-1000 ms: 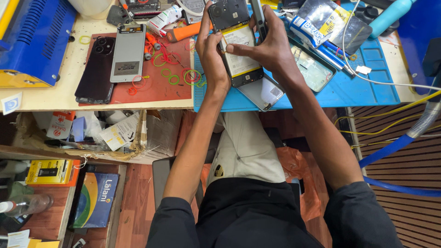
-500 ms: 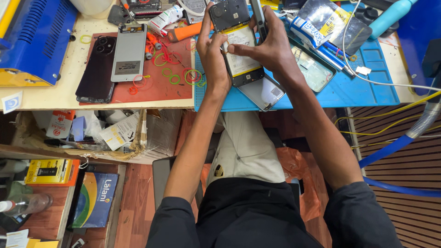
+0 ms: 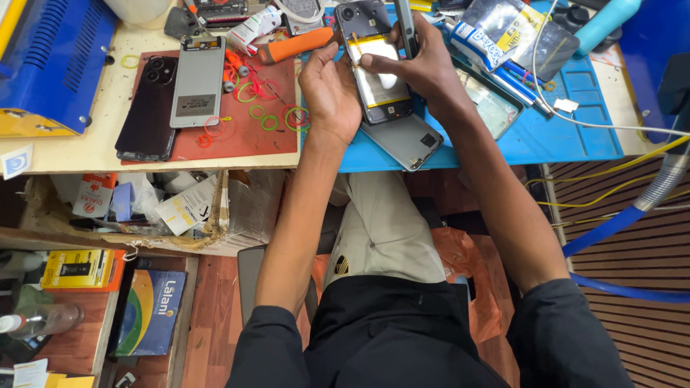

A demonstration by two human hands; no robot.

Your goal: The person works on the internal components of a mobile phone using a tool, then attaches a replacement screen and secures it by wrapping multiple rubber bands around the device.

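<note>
An opened phone [image 3: 379,90] with its yellow-edged battery exposed is tilted up over the blue mat [image 3: 553,136]. My left hand [image 3: 329,90] grips the phone's left edge, with the fingertips at its upper left side. My right hand [image 3: 431,68] is at the phone's right side, its thumb lying across the battery. Its fingers are closed on a slim dark flat piece [image 3: 405,25] that stands upright behind the phone. A grey back cover [image 3: 413,140] lies on the mat just under both hands.
On the red mat [image 3: 244,147] lie a black phone [image 3: 147,108], a silver phone [image 3: 198,82] and several coloured rubber bands. An orange-handled tool [image 3: 295,44] lies above them. A blue machine [image 3: 50,65] stands at the left. Cables and a hose [image 3: 647,197] run along the right.
</note>
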